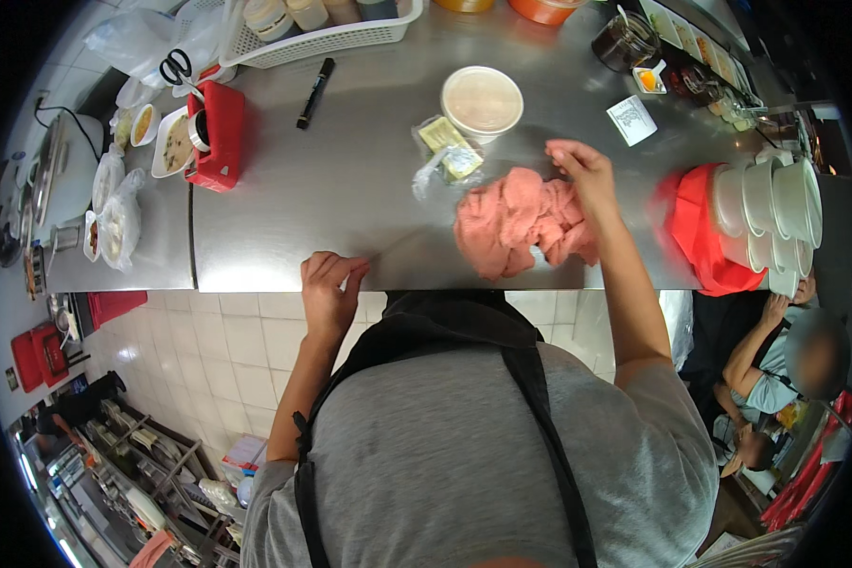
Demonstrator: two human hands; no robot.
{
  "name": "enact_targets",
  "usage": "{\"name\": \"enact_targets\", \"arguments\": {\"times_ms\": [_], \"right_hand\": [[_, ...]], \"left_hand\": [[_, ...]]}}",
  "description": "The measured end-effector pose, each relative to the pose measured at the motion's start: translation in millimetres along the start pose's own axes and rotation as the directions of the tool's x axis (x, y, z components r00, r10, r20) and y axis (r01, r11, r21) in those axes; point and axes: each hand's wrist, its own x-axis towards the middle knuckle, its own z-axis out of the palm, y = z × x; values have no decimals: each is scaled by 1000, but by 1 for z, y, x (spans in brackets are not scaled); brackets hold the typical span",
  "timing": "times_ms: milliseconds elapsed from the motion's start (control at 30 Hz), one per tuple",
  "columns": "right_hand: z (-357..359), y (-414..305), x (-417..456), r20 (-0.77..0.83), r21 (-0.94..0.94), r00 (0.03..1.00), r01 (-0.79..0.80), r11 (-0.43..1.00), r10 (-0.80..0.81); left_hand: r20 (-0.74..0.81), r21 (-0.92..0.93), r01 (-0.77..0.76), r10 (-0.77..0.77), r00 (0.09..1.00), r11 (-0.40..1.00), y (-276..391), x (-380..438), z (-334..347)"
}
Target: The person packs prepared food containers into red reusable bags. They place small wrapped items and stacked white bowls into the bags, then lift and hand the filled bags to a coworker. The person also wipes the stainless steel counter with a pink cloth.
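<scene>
My left hand [332, 287] is held at the front edge of the stainless steel table [312, 213], its fingers bent and the thumb near the fingertips; nothing shows in it. Above the right end of a crumpled salmon-pink cloth [508, 220] is my right hand [583, 162], thumb and fingers curled close together, and whether something thin is between them cannot be told. Behind the cloth lie small clear plastic packets [451, 149] with yellowish contents. They sit against a round lidded plastic tub [482, 101]. A black marker pen [316, 94] lies farther left, and a printed paper label [632, 120] lies to the right.
Stacked plastic tubs [767, 206] stand on a red bag [706, 234] at the right. A red holder [220, 135] with scissors [177, 69], food containers and bags are on the left. A white basket [326, 46] of bottles is at the back. Other people [760, 369] are at lower right.
</scene>
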Motion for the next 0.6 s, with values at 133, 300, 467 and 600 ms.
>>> {"name": "enact_targets", "arguments": {"times_ms": [133, 300, 467, 600], "right_hand": [[25, 35, 54, 10, 250, 996, -86, 964, 86], [73, 48, 79, 4, 366, 994, -105, 925, 111], [72, 39, 80, -129, 174, 991, -22, 984, 45], [73, -28, 59, -176, -525, 861, 327, 785, -477]], "left_hand": [[-23, 25, 89, -88, 996, 996, 30, -7, 33], [-56, 39, 227, -225, 973, 973, 28, -15, 39], [-43, 104, 171, -167, 985, 980, -1, 15, 31], [-22, 141, 16, -13, 1000, 990, -39, 67, 23]]}}
